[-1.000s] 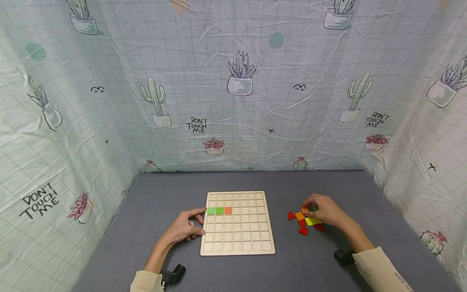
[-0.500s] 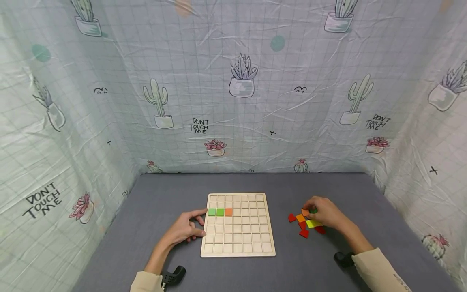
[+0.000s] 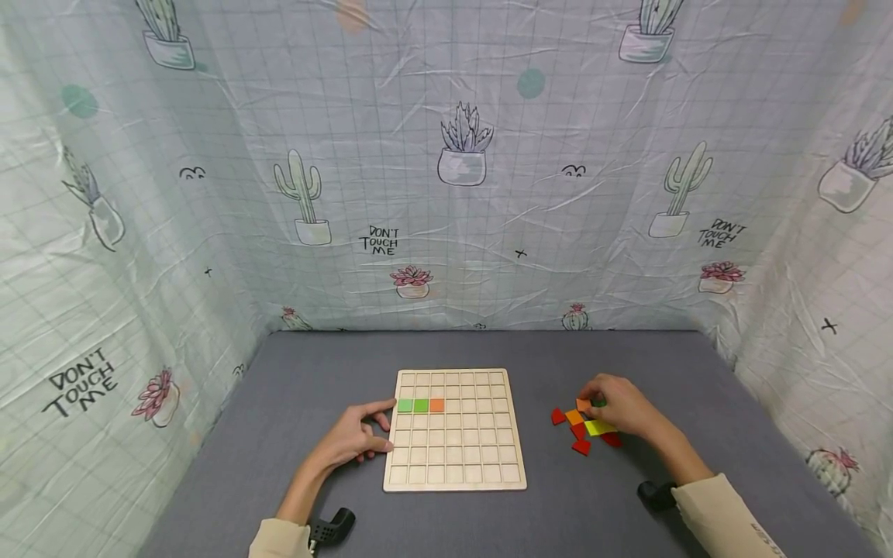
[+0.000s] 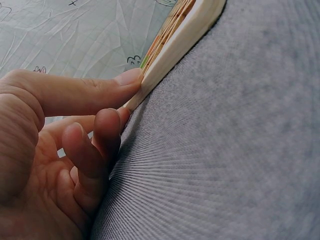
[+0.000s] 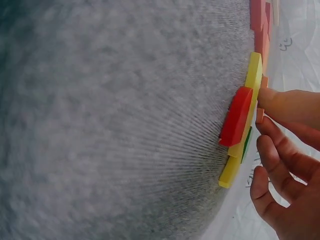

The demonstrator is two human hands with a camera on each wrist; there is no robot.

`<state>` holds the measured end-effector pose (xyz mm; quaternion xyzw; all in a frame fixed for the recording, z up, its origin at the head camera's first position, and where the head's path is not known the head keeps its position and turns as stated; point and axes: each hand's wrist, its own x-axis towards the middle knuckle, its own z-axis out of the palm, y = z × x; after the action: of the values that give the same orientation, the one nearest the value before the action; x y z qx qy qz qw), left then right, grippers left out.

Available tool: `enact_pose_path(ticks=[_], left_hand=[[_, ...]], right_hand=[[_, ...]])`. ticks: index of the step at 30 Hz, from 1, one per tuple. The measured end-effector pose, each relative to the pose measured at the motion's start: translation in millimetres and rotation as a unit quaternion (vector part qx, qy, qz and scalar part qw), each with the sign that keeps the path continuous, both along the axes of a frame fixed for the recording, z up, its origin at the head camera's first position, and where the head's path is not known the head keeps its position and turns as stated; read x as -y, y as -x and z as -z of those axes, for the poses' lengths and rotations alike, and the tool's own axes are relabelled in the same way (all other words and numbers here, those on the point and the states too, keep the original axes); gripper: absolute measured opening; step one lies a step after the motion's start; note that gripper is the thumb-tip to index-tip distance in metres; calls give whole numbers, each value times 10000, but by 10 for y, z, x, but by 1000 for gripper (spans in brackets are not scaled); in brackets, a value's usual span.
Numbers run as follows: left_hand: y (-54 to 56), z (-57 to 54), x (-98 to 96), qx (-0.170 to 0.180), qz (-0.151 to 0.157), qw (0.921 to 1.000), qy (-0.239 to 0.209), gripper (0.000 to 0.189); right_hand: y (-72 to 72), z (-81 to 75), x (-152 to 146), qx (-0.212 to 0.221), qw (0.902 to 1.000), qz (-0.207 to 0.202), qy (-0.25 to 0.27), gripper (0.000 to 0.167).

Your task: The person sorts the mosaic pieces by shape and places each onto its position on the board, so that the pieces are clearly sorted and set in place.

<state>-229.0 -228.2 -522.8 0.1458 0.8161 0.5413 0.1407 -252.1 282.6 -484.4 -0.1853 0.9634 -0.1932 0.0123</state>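
A light wooden grid board point(image 3: 456, 430) lies on the grey table. In its second row from the top sit a light green tile point(image 3: 405, 405), a green tile point(image 3: 422, 405) and an orange tile point(image 3: 437, 405), side by side from the left edge. My left hand point(image 3: 356, 434) touches the board's left edge with its outstretched thumb and index finger, set apart along it. Right of the board, my right hand point(image 3: 619, 403) pinches another orange tile point(image 5: 260, 115) between thumb and finger, over a small pile. Its palm side is hidden in the head view.
Around the right hand lie red tiles point(image 3: 580, 447), an orange tile point(image 3: 574, 417), yellow tiles point(image 5: 228, 172) and a green piece point(image 5: 246, 145), some overlapping. A printed cloth point(image 3: 460, 232) encloses the table point(image 3: 314, 364) at the back and sides.
The head view has shifted slightly. Both hands keep their places, the left at the board's edge and the right at the tile pile.
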Motion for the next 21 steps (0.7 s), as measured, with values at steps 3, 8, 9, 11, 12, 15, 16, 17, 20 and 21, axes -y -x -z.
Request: enact_pose_path(ticks=[3,8,9,11,12,15,16,17,20,21], left_hand=[[2,4,4,-13,26,10000,2,81],[11,15,15,-48,85,10000,9,80],[13,17,17,-64,92,9999,21,80],[18,20,20,-87,107,9999,26,80],[19,20,20,-94,110,9999,26,80],[23,25,21,-112,112,9999,42,79],[23,25,21,-113,114,9999,33,80],[22,25,21,-121,115,9999,32,79],[22,22,20,-140,111,9998,27,80],[22,21,18,-145,105,9998,38,80]], right_hand=[[-1,-23,15,-51,10000,23,7,15],[-2,-79,58,-87,9999,-65,38,15],[0,-90,71,-80,9999,-85,52,15],[4,-110,99,-58,9999,-114,78,16],[7,-118,115,-49,9999,-122,85,16],[14,-139,172,-11,9999,-126,89,17],[16,-146,191,-4,9999,-137,78,17],[18,-151,212,-13,9999,-149,66,17],[27,-166,274,-16,9998,-199,55,17],[31,-171,295,-17,9997,-227,68,17]])
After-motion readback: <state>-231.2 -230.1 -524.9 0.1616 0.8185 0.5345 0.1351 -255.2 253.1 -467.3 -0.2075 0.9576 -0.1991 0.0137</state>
